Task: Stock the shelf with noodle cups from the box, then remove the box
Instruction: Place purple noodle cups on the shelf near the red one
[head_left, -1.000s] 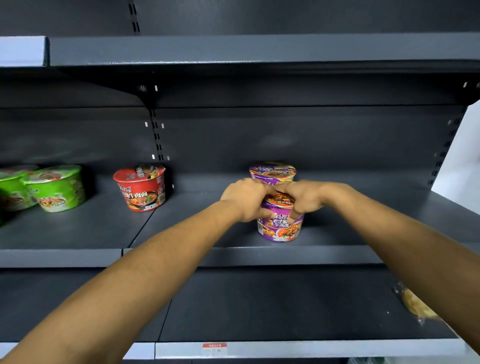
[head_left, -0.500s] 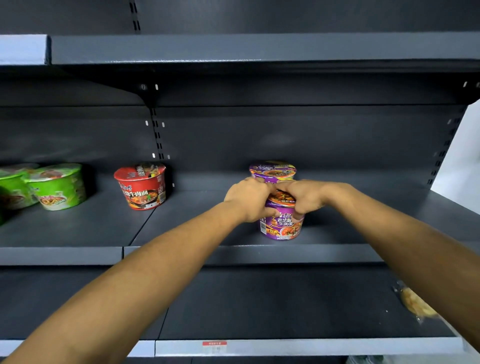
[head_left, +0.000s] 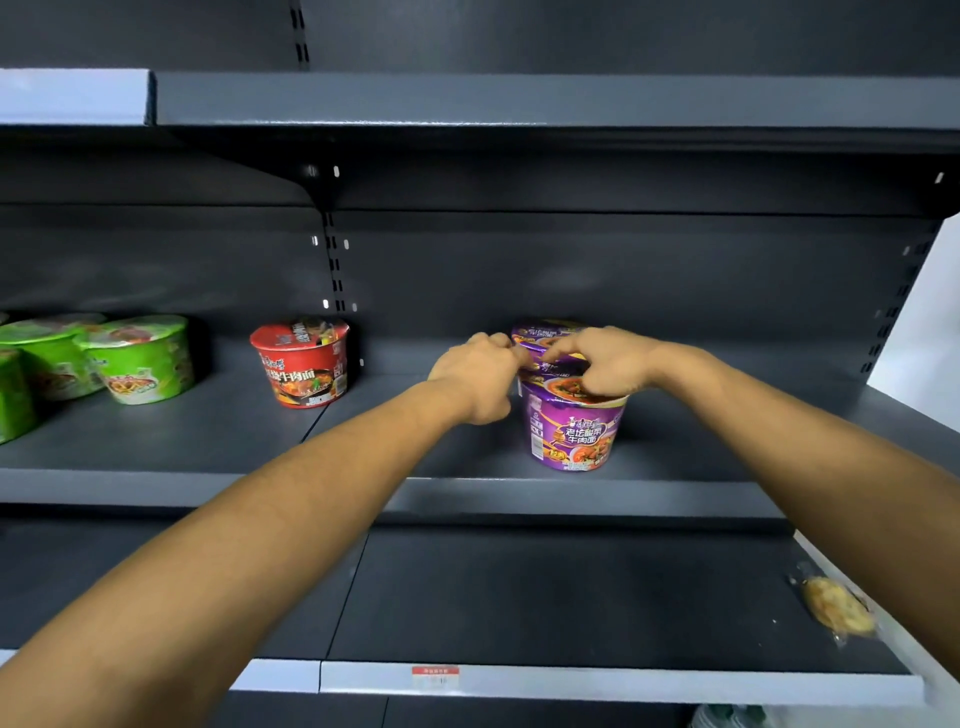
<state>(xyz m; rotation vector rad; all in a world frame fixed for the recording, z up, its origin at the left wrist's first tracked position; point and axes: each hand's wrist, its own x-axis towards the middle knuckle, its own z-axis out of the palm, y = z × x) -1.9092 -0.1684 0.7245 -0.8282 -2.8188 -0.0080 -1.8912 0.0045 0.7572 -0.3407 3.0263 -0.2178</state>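
The front purple noodle cup (head_left: 574, 436) stands upright near the shelf (head_left: 571, 493) edge, with a second purple cup (head_left: 540, 332) directly behind it. The right hand (head_left: 610, 364) arches over its lid, fingers curled on the rim. The left hand (head_left: 480, 382) is curled just left of it, contact unclear.

reaches forward with both bare arms and angles the forearms inward toward the middle. curls the left hand (head_left: 478, 376) into a loose fist, knuckles up, wrist straight; cannot tell of any grip there. arches the right hand (head_left: 608, 364) palm-down, bends its fingers over the lid rim of the noodle cup (head_left: 574, 436), and stretches the index toward the left fist.
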